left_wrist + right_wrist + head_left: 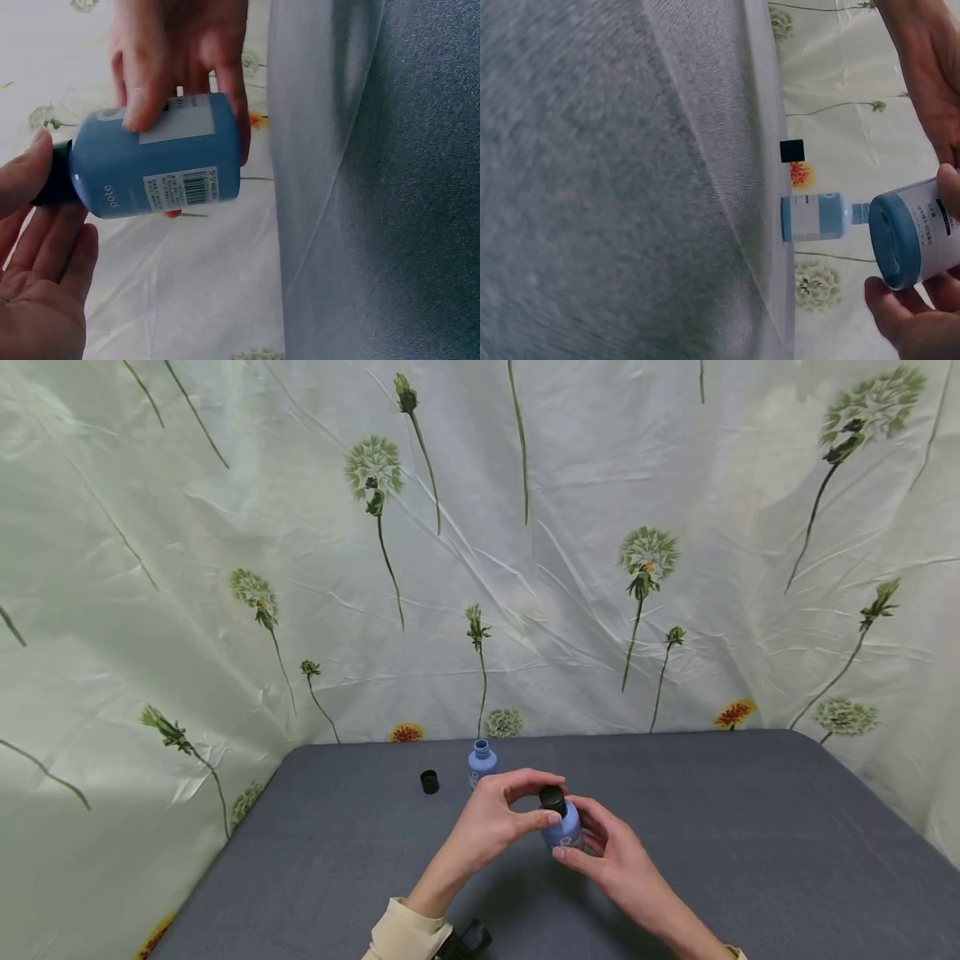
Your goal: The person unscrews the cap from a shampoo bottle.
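My right hand [618, 864] grips a small blue bottle [564, 831] around its body, holding it up above the table. With thumb and fingers, my left hand [487, 822] pinches the black cap [552, 798] on that bottle's neck. The left wrist view shows the bottle [157, 161] with a barcode label [182, 187] and the cap [56, 174] between left thumb and fingers. A second blue bottle [482, 762] stands uncapped toward the back of the table, partly behind my left hand. Left of it sits a loose black cap [429, 782].
A dark grey cloth covers the table [735, 835]. Behind it hangs a pale curtain [525, 568] printed with dandelions, meeting the table's back edge. A black device [465, 941] sits by my left sleeve [405, 931].
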Motion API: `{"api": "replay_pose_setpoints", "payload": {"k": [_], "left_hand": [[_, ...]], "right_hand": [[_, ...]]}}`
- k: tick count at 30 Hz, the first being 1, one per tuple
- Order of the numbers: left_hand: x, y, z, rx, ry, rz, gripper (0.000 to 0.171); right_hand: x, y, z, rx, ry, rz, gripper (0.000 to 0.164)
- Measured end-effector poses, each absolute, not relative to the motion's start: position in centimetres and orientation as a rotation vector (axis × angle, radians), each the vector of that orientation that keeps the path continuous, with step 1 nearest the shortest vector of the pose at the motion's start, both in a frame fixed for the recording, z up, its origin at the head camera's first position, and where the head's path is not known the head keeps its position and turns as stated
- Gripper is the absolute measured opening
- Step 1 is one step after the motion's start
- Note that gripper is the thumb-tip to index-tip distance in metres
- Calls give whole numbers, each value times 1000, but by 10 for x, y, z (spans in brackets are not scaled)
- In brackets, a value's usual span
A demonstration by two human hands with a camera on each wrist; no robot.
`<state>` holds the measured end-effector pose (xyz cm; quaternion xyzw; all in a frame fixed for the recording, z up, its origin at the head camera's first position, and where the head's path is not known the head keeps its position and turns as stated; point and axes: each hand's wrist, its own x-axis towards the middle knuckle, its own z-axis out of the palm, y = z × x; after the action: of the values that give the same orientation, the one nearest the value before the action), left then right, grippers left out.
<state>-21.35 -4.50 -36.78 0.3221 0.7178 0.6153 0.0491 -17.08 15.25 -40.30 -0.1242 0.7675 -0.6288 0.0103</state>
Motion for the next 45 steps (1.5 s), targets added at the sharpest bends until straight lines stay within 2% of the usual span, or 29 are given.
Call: {"api": "replay_pose_setpoints", "payload": {"k": [7, 18, 27, 35, 45], "left_hand": [[-215, -55, -368, 962, 2162, 1857, 37], [-214, -64, -369, 1190, 2050, 1741, 38], [-211, -69, -365, 1109, 2255, 1667, 49], [-209, -67, -366, 1149, 2277, 1653, 39], [-206, -63, -367, 1027, 2455, 1583, 28]], "right_hand": [[-170, 156, -398, -427, 2461, -1876, 59], [-171, 171, -395, -484, 2536, -1726, 57], [-171, 173, -390, -490, 2548, -1671, 55], [-167, 173, -388, -452, 2586, -1637, 54], [-162, 175, -386, -432, 2702, -1518, 53]]}}
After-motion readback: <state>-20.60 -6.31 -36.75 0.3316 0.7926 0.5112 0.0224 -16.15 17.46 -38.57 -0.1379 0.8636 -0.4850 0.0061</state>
